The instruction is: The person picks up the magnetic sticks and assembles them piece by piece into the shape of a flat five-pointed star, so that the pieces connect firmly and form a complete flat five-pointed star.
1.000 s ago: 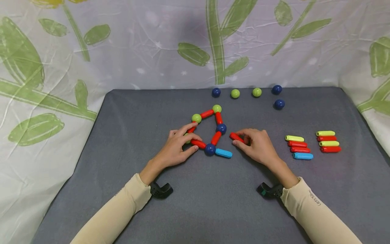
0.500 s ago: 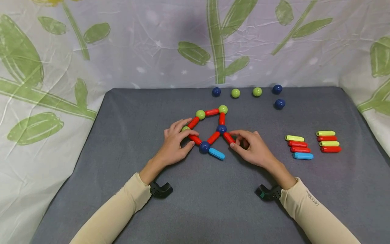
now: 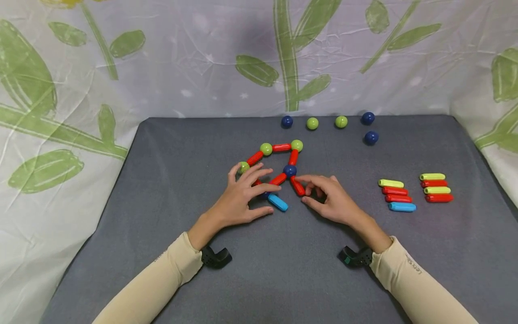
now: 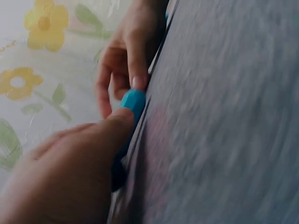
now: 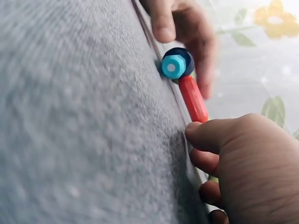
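Observation:
A ring of red magnetic rods joined by balls lies on the grey table. Its green balls [image 3: 265, 149] are at the back and left, a blue ball [image 3: 289, 171] at its right corner. My right hand [image 3: 333, 200] pinches a red rod [image 3: 298, 186] whose far end meets that blue ball. Over the ring's lower left spreads my left hand [image 3: 238, 200], fingers apart, partly hiding a second blue ball [image 5: 187, 58] and a red rod. A light-blue rod [image 3: 278, 202] sticks out from that ball, between the left index finger and thumb.
Loose blue balls [image 3: 368, 118] and green balls [image 3: 341, 122] lie along the back edge of the table. To the right are two stacks of rods: one with a light-blue rod [image 3: 402, 207], one of yellow and red rods [image 3: 437, 191]. A patterned curtain [image 3: 194, 67] hangs behind.
My right hand has brought its red rod left to the blue ball. The ring has shifted and turned slightly. My left hand has let go of the ring's left side and moved right, fingers spreading.

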